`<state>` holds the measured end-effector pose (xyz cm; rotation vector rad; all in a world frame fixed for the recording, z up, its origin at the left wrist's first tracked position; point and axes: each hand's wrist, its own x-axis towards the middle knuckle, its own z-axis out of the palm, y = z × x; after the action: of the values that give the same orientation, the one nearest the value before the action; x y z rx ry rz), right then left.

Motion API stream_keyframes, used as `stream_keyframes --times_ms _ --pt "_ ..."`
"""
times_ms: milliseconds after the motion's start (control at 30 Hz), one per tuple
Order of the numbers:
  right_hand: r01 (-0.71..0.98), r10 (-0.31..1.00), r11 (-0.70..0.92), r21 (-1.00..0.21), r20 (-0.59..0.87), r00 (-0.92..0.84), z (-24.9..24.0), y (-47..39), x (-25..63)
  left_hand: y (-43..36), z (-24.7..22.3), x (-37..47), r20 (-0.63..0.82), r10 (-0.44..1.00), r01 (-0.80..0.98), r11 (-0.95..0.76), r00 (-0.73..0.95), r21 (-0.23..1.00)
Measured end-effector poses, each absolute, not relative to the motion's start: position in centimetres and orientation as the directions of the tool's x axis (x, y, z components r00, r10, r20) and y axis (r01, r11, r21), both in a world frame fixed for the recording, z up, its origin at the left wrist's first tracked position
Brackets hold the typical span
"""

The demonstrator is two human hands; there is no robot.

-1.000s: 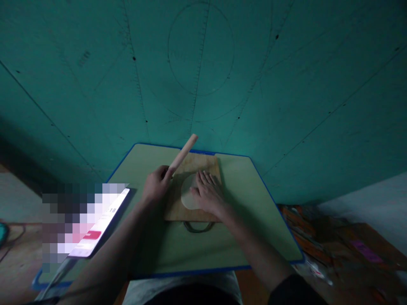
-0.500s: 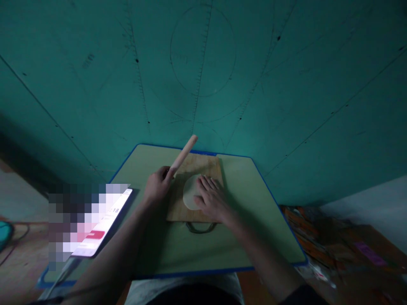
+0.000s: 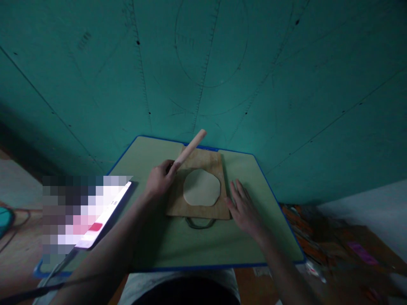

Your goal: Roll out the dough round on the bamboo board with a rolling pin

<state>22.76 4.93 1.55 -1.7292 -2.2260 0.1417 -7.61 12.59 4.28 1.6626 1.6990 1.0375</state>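
A flat, roundish sheet of pale dough (image 3: 202,187) lies on a wooden board (image 3: 178,208). My left hand (image 3: 160,178) is wrapped round one end of a wooden rolling pin (image 3: 191,147), which slants up and away over the board's far left part. At the board's right edge is my right hand (image 3: 244,207), fingers stretched out and apart from the dough, holding nothing. Whether its thumb touches the board I cannot tell.
The board rests on a light green table (image 3: 263,186) with a blue rim. A lit phone (image 3: 92,233), partly pixelated, with a cable (image 3: 52,277) stands at the left. Behind the table rises a green wall (image 3: 159,76). Cardboard (image 3: 346,241) lies on the floor at right.
My right hand has come off the dough and moved right, past the board's edge, uncovering the whole sheet. My left hand still grips the rolling pin. The view has shifted slightly.
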Motion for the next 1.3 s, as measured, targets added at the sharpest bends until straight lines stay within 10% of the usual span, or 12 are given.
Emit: stream_keyframes --times_ms 367,600,900,1133,1300 --pt "0.811 0.829 0.558 -0.177 0.079 -0.553 3.1 2.3 16.6 12.7 4.2 -8.2 0.139 0.985 0.592 -0.05 -0.106 0.804" --pt "0.901 0.933 0.361 -0.241 0.081 -0.352 2.8 0.5 23.1 11.6 5.4 -7.3 0.199 0.979 0.697 -0.178 0.052 0.694" --pt "0.808 0.879 0.32 -0.496 0.473 -0.057 8.0 8.8 23.1 10.8 5.8 -6.5 0.252 0.851 0.734 -0.525 0.461 0.431" --pt "0.873 0.931 0.274 -0.403 0.341 -0.135 6.2 15.7 17.9 11.7 5.1 -7.3 0.25 0.828 0.697 -0.558 0.501 0.451" --pt "0.901 0.945 0.26 -0.348 0.285 -0.163 4.1 15.7 17.3 11.8 5.8 -7.3 0.248 0.948 0.802 -0.304 0.2 0.514"
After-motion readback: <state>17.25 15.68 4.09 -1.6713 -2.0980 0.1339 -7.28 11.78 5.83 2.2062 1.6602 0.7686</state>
